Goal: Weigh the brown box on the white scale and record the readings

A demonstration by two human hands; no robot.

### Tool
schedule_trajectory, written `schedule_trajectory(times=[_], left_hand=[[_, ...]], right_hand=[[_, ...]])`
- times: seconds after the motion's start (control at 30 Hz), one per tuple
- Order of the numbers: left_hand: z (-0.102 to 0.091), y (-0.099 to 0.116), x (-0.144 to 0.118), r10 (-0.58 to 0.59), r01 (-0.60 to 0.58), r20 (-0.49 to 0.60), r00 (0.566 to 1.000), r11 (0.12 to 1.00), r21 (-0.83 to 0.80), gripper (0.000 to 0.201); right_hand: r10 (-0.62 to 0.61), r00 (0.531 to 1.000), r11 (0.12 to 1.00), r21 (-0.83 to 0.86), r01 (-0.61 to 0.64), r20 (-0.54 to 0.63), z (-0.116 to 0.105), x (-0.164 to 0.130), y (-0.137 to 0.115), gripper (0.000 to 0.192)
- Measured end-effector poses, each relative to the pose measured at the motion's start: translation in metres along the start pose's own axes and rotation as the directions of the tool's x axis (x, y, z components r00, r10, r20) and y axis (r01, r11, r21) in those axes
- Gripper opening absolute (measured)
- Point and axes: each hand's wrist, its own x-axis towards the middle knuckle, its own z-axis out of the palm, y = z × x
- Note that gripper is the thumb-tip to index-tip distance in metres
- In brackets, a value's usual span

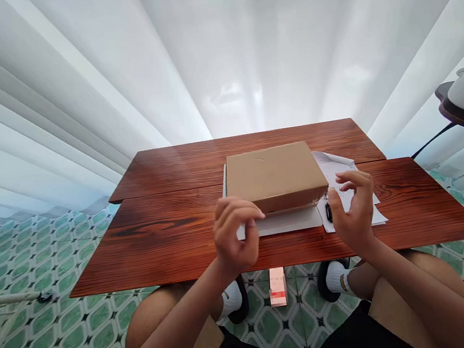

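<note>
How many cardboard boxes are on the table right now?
1. The cardboard box sits at the middle of the wooden table, resting on white papers, between the left hand and right hand. Nothing else box-like shows; anything beneath it is hidden.

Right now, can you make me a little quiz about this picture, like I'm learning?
1. True or false: the cardboard box sits on the wooden table.
2. Which hand is beside the black pen? A left hand B right hand
3. What lies under the box?

Key: 1 true. 2 B. 3 white papers.
</note>
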Motion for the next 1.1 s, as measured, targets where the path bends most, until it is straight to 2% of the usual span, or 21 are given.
schedule_trajectory(times=[0.07,0.17,0.27,0.4,0.53,0.6,0.83,1.03,1.1], left_hand=[[-0.004,-0.011,0.001,-0.078,0.085,-0.065,0.995,0.99,0.109,0.019],[-0.006,-0.028,-0.006,-0.254,0.275,-0.141,0.957,0.947,0.163,0.029],[-0.006,-0.041,-0.016,-0.443,0.455,-0.17,0.88,0.89,0.035,0.041],[-0.006,-0.046,-0.025,-0.625,0.605,-0.087,0.776,0.775,-0.182,0.051],[-0.008,-0.04,-0.025,-0.758,0.735,0.027,0.651,0.622,-0.269,0.057],[-0.008,-0.035,-0.023,-0.786,0.773,0.072,0.614,0.58,-0.257,0.06],[-0.005,-0.028,-0.022,-0.817,0.818,0.102,0.567,0.545,-0.184,0.064],[-0.003,-0.027,-0.023,-0.827,0.835,0.144,0.544,0.518,-0.184,0.061],[-0.002,-0.025,-0.023,-0.834,0.843,0.145,0.532,0.506,-0.181,0.061]], right_hand=[[0.151,0.989,0.986,0.065,-0.151,0.012,0.003,0.0,0.005,0.031],[0.347,0.931,0.917,0.166,-0.362,0.112,0.007,-0.003,0.012,0.038],[0.469,0.855,0.829,0.223,-0.512,0.222,0.011,-0.006,0.017,0.046],[0.556,0.77,0.739,0.239,-0.63,0.313,0.015,-0.011,0.02,0.059],[0.583,0.736,0.743,0.14,-0.654,0.345,0.014,-0.013,0.015,0.069],[0.577,0.735,0.759,0.099,-0.644,0.356,0.014,-0.013,0.011,0.07],[0.568,0.736,0.783,0.034,-0.621,0.368,0.016,-0.012,0.002,0.066],[0.665,0.677,0.728,-0.072,-0.682,0.314,0.014,-0.013,0.002,0.078],[0.658,0.693,0.741,-0.093,-0.665,0.295,0.013,-0.014,0.003,0.079]])
